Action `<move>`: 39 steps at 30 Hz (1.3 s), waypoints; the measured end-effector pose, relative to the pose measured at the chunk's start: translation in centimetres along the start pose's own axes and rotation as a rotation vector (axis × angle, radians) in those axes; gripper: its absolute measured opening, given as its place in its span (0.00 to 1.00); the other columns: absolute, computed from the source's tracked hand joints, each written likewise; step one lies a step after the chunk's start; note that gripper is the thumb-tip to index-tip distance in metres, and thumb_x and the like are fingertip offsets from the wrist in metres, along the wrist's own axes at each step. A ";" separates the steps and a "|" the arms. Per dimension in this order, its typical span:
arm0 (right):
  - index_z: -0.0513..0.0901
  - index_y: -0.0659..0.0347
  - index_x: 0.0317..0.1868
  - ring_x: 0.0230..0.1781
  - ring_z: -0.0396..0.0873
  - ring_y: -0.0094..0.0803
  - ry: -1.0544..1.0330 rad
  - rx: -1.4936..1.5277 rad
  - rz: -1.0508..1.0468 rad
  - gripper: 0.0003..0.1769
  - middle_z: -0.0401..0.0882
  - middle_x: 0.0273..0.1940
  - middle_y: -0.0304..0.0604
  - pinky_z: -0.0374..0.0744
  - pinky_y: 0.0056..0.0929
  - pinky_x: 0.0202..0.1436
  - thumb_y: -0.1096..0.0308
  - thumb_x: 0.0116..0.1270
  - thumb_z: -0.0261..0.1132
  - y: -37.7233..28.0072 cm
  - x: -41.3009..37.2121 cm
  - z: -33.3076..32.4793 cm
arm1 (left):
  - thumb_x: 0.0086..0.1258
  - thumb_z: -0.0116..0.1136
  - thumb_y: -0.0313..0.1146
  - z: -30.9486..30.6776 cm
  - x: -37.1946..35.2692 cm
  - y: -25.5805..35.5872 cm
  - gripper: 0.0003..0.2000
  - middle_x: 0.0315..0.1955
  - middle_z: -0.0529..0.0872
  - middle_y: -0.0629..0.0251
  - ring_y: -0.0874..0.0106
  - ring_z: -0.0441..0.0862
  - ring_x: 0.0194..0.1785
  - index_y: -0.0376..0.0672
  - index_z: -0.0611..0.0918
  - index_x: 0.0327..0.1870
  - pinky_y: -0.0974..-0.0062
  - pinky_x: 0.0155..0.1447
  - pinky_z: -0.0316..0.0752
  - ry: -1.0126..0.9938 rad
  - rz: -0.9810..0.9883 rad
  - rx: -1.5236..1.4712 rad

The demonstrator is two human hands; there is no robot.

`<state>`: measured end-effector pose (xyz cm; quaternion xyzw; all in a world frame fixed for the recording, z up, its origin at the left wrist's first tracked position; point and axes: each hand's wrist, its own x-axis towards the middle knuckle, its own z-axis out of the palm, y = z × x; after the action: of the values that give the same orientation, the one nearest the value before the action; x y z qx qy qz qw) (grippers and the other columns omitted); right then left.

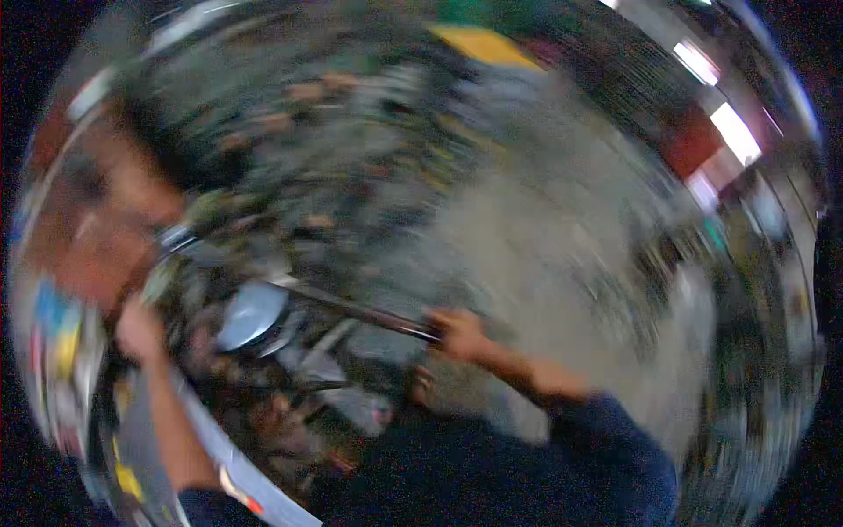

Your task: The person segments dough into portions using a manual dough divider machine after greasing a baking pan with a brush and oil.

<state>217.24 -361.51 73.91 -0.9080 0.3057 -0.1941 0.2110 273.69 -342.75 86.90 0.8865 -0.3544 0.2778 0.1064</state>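
Blurred grey floor (544, 255) behind; right hand (457, 332) grips a dark rod (351, 309)

Rod (369, 314) black. Sleeve (606, 439) navy. Round part (250, 312) pale blue-grey. Floor (544, 255) plain grey. One patch (483, 44) yellow, another, the far patch (694, 140), red.

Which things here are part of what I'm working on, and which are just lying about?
In use: rod, gripped by right hand; left hand, grip too blurred to tell.
Lying about: pale blue rounded part; yellow sheet far back; blurred clutter.
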 end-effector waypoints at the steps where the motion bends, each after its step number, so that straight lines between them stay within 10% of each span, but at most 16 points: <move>1: 0.78 0.53 0.45 0.37 0.80 0.48 -0.050 0.020 0.083 0.27 0.81 0.39 0.47 0.79 0.44 0.39 0.51 0.45 0.74 -1.2 0.2 -0.7 | 0.71 0.46 0.39 2.2 0.8 -1.1 0.12 0.24 0.84 0.59 0.58 0.83 0.27 0.45 0.81 0.36 0.62 0.28 0.77 -0.071 -0.037 0.124; 6: 0.79 0.52 0.43 0.30 0.81 0.51 0.385 -0.230 0.148 0.30 0.82 0.31 0.49 0.79 0.44 0.32 0.40 0.45 0.71 -1.5 -2.6 2.9 | 0.74 0.39 0.47 3.4 0.7 -1.7 0.19 0.27 0.84 0.50 0.47 0.84 0.35 0.43 0.80 0.39 0.50 0.35 0.78 -0.004 -0.162 0.052; 10: 0.85 0.53 0.37 0.32 0.82 0.51 -0.208 -0.255 0.643 0.31 0.83 0.29 0.50 0.80 0.44 0.39 0.34 0.48 0.67 -5.1 -1.5 -0.5 | 0.74 0.37 0.41 -0.6 0.5 1.3 0.16 0.29 0.85 0.51 0.52 0.85 0.36 0.39 0.77 0.38 0.57 0.38 0.79 -0.101 -0.028 0.204; 12: 0.86 0.55 0.36 0.33 0.83 0.49 -0.273 -0.035 0.576 0.29 0.84 0.29 0.49 0.80 0.44 0.40 0.36 0.50 0.67 -6.4 -1.1 -5.4 | 0.75 0.33 0.49 -3.0 0.0 3.2 0.27 0.37 0.85 0.44 0.46 0.83 0.40 0.37 0.83 0.39 0.50 0.46 0.76 -0.162 -0.284 -0.054; 16: 0.77 0.56 0.47 0.29 0.81 0.36 -0.121 0.528 0.229 0.24 0.80 0.34 0.44 0.78 0.36 0.35 0.61 0.51 0.76 -12.2 0.7 -17.0 | 0.74 0.45 0.40 -8.7 -0.5 7.3 0.16 0.38 0.82 0.51 0.51 0.76 0.45 0.36 0.81 0.39 0.56 0.52 0.69 0.318 0.039 -0.546; 17: 0.74 0.56 0.44 0.26 0.76 0.22 -0.049 0.159 0.087 0.21 0.77 0.29 0.37 0.74 0.25 0.29 0.70 0.52 0.74 -16.9 2.9 -21.7 | 0.72 0.50 0.36 -11.2 0.2 9.4 0.12 0.36 0.82 0.54 0.53 0.77 0.43 0.37 0.82 0.37 0.58 0.50 0.69 0.432 0.122 -0.617; 23: 0.76 0.55 0.48 0.12 0.64 0.15 0.258 0.704 -0.055 0.19 0.72 0.20 0.33 0.60 0.15 0.14 0.52 0.62 0.60 -28.0 14.6 -30.9 | 0.51 0.71 0.47 -26.1 4.7 22.4 0.26 0.41 0.83 0.53 0.56 0.81 0.47 0.42 0.81 0.48 0.63 0.52 0.75 0.544 0.817 -0.917; 27: 0.79 0.58 0.52 0.12 0.65 0.24 0.101 0.920 -0.399 0.23 0.77 0.24 0.45 0.64 0.22 0.15 0.51 0.69 0.51 -31.6 24.1 -32.7 | 0.50 0.69 0.47 -26.5 12.7 24.6 0.27 0.34 0.84 0.46 0.54 0.84 0.37 0.42 0.80 0.50 0.62 0.40 0.80 0.562 0.454 -0.712; 28: 0.78 0.61 0.54 0.14 0.71 0.31 0.044 0.974 -0.419 0.22 0.78 0.29 0.51 0.71 0.27 0.18 0.55 0.68 0.54 -32.5 26.0 -33.2 | 0.48 0.69 0.46 -25.1 15.9 24.3 0.16 0.20 0.83 0.49 0.56 0.84 0.27 0.45 0.84 0.32 0.61 0.30 0.80 0.893 0.466 -0.836; 30: 0.76 0.63 0.56 0.23 0.80 0.42 -0.189 1.110 -0.617 0.21 0.80 0.40 0.60 0.81 0.36 0.25 0.60 0.66 0.61 -33.3 28.8 -32.8 | 0.62 0.58 0.44 -26.5 19.4 21.3 0.18 0.26 0.84 0.43 0.46 0.82 0.33 0.33 0.81 0.32 0.55 0.39 0.76 0.910 0.411 -0.916; 32: 0.69 0.64 0.63 0.14 0.65 0.16 0.189 0.738 -0.765 0.28 0.80 0.37 0.48 0.64 0.14 0.14 0.53 0.71 0.52 -31.3 33.9 -28.5 | 0.59 0.60 0.40 -25.6 24.6 18.0 0.16 0.20 0.82 0.46 0.52 0.83 0.28 0.32 0.81 0.23 0.61 0.31 0.74 1.065 0.017 -0.601; 39: 0.82 0.69 0.31 0.14 0.71 0.22 0.028 1.274 -0.432 0.10 0.79 0.23 0.47 0.71 0.18 0.18 0.67 0.62 0.63 -14.0 39.2 -11.3 | 0.55 0.62 0.36 -19.9 35.4 8.5 0.14 0.22 0.83 0.43 0.50 0.84 0.33 0.30 0.82 0.24 0.58 0.36 0.74 1.069 -0.402 -0.484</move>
<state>247.38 -379.29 99.12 -0.6444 -0.0543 -0.3860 0.6578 280.54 -361.36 123.32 0.6250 -0.1313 0.5696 0.5173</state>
